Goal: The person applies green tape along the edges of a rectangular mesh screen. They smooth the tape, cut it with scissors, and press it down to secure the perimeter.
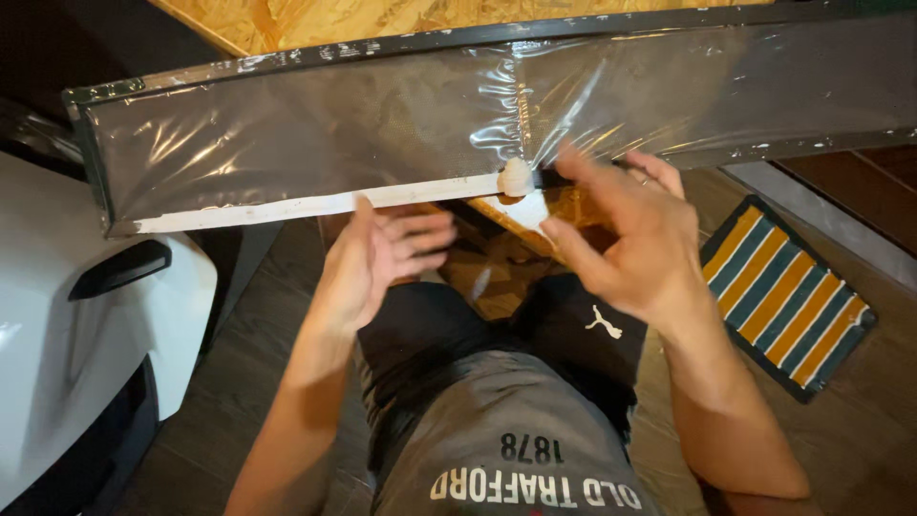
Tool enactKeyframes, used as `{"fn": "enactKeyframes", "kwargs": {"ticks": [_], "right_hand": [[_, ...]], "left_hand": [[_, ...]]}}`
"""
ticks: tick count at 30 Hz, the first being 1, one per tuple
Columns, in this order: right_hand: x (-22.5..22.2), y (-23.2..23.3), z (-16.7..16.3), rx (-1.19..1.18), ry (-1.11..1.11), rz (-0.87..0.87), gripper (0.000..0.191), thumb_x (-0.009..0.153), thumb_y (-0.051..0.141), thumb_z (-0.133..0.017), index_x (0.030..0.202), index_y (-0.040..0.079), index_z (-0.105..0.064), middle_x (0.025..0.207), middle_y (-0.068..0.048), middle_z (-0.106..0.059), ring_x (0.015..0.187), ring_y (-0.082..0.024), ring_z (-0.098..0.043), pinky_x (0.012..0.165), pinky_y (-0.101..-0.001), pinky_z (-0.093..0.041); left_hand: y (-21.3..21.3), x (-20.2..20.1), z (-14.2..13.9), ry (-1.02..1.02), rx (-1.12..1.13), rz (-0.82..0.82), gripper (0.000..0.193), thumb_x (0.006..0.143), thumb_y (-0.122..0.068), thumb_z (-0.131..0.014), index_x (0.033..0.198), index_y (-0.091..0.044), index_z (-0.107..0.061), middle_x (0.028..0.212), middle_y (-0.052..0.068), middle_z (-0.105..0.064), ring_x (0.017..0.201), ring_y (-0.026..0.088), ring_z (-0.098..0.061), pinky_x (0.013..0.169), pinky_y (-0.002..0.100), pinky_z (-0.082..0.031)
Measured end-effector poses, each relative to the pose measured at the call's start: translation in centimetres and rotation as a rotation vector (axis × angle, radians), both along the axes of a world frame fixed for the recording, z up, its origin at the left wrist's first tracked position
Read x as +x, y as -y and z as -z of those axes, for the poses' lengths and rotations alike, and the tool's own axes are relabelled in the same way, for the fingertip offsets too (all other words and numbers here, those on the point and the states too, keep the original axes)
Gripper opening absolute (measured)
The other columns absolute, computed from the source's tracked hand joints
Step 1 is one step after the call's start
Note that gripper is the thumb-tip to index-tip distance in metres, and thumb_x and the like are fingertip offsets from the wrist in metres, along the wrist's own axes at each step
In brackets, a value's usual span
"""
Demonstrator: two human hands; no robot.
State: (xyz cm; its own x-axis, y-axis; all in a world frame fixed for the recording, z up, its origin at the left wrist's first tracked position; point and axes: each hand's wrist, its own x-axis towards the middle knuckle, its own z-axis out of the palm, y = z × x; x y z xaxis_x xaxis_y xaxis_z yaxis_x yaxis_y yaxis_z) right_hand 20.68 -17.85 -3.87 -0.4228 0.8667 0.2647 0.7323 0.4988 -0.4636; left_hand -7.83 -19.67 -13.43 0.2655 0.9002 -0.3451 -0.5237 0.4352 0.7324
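At the far left a white moulded appliance (pixel 67 325) with a dark handle recess is sitting just beside the left end of a long dark metal frame (pixel 287 59), which is lying across the person's lap, wrapped in clear plastic film (pixel 306 134) that is creasing and catching the light. Along the frame's near edge a white strip of tape (pixel 287 204) is running from the left corner toward the middle, ending in a crumpled wad of peeled tape (pixel 516 177). The left hand (pixel 382 258) is hovering open just below that near edge, palm turned inward and fingers loosely curled, gripping nothing. The right hand (pixel 621 239) is working just right of the wad; it is blurred, so the fingers seem spread and open rather than pinching, though contact with the film cannot be told for sure. Further right a striped mat (pixel 788 296) is lying on the wooden floor (pixel 860 411), well apart from the frame. With neither hand gripping it, the frame is risking tipping off the knees, and a hasty pull at the wad could be tearing the thin film or snapping the tape short.
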Motion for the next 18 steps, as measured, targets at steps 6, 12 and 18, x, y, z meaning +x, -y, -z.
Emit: {"fn": "enactKeyframes", "kwargs": {"ticks": [6, 12, 18], "right_hand": [[0.1, 0.6, 0.9, 0.242, 0.266, -0.064, 0.046, 0.093, 0.030, -0.075, 0.129, 0.002, -0.068, 0.131, -0.012, -0.065, 0.112, -0.032, -0.059, 0.110, -0.0499, -0.037], [1.0, 0.6, 0.5, 0.290, 0.253, -0.090, 0.039, 0.090, 0.026, -0.075, 0.121, 0.003, -0.069, 0.120, -0.012, -0.065, 0.107, -0.033, -0.056, 0.106, -0.0502, -0.038], [1.9, -1.0, 1.3, 0.288, 0.162, -0.111, 0.041, 0.092, 0.022, -0.074, 0.128, 0.002, -0.069, 0.118, -0.010, -0.065, 0.104, -0.031, -0.056, 0.101, -0.0482, -0.040]], "left_hand": [[1.5, 5.0, -7.5, -0.979, 0.800, 0.101, 0.040, 0.094, -0.030, -0.072, 0.123, -0.004, -0.067, 0.117, 0.013, -0.072, 0.104, 0.032, -0.071, 0.086, 0.040, -0.058], [-5.6, 8.6, -10.1, -1.512, 1.606, 0.239, 0.028, 0.090, -0.024, -0.072, 0.113, -0.009, -0.073, 0.111, 0.003, -0.069, 0.103, 0.026, -0.059, 0.089, 0.040, -0.043], [-8.4, 6.6, -8.3, -1.429, 1.743, 0.365, 0.020, 0.096, -0.024, -0.068, 0.113, -0.014, -0.072, 0.112, 0.000, -0.066, 0.103, 0.021, -0.058, 0.094, 0.039, -0.041]]}}
